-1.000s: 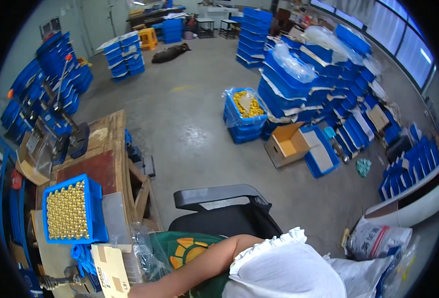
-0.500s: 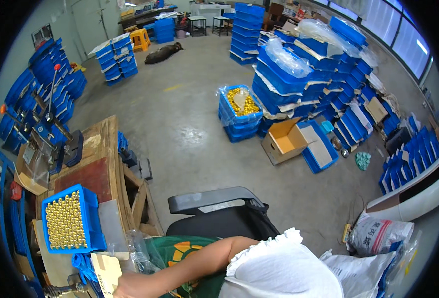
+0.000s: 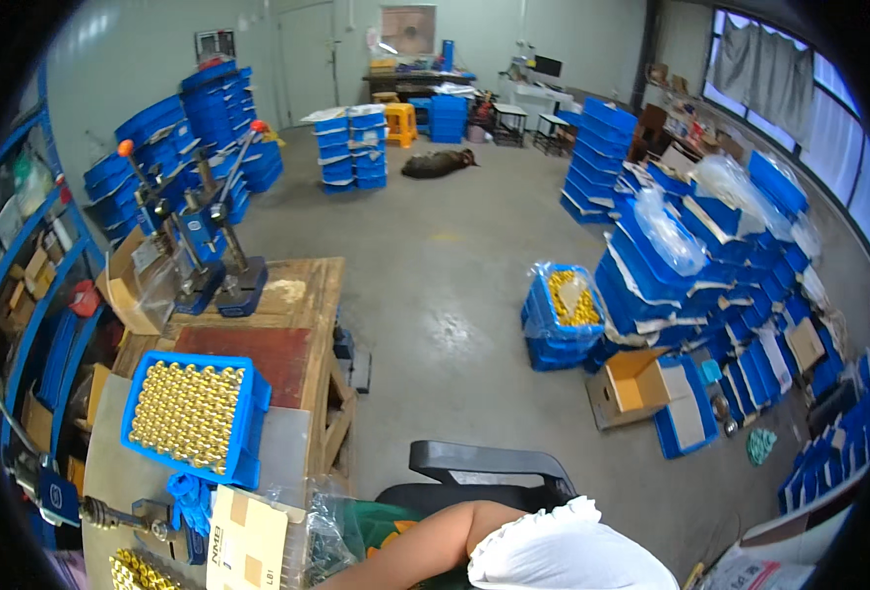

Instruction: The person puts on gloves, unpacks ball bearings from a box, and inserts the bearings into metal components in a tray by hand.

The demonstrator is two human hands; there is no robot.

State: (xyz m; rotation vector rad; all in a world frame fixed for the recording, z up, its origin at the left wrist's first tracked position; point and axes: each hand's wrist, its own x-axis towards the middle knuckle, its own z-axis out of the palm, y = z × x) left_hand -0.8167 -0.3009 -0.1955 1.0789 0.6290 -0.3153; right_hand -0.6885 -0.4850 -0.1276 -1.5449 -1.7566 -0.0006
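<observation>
My right forearm [image 3: 425, 551] reaches from a white ruffled sleeve [image 3: 563, 546] toward the lower left, and its hand is cut off by the lower edge. My left hand does not show. Nearest to the forearm are a clear plastic bag [image 3: 331, 536] and a cream cardboard box [image 3: 248, 539] on the workbench. Left of the box lies a blue glove [image 3: 190, 503]. Behind it, a blue bin [image 3: 251, 447] holds rows of small, shiny gold-coloured metal parts [image 3: 187, 413]. More such parts [image 3: 140, 568] lie at the bottom left, partly cut off.
Lever presses [image 3: 204, 241] stand at the bench's far end; another press [image 3: 61, 497] is at the left. A black chair armrest [image 3: 489, 460] lies beyond my arm. Blue bins [image 3: 661, 265] are stacked at the right, near an open carton [image 3: 631, 388]. A dog-like dark shape [image 3: 438, 164] lies on the floor.
The view has swung left and up, so the scene sits farther right and lower. My right hand, earlier seen by the cream box, is now out of the picture. More gold-coloured parts show at bottom left.
</observation>
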